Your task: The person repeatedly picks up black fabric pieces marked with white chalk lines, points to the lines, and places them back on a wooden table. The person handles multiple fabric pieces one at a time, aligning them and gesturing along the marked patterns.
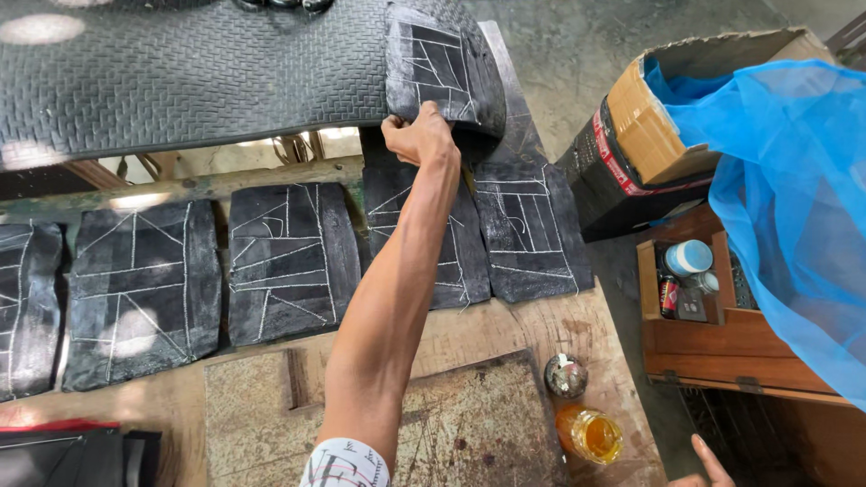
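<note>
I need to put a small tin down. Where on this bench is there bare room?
Bare wood lies between the black stitched panels and the rusty metal plate. The plate itself is bare. It is crowded by the amber jar and lid.

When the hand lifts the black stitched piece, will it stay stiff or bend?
Probably it bends: the black stitched piece already curves over where the left hand pinches its lower edge. It looks thick and rubbery, so likely not slippery, and hardly fragile.

Black panels, white stitching, blue netting

Black leather panels (pixel 289 261) are showing white geometric stitch lines; the black rubber mat (pixel 180 72) is carrying a herringbone texture; translucent blue netting (pixel 785 198) is draping a tan cardboard box (pixel 645 122); the jar (pixel 591 435) is glowing amber.
</note>
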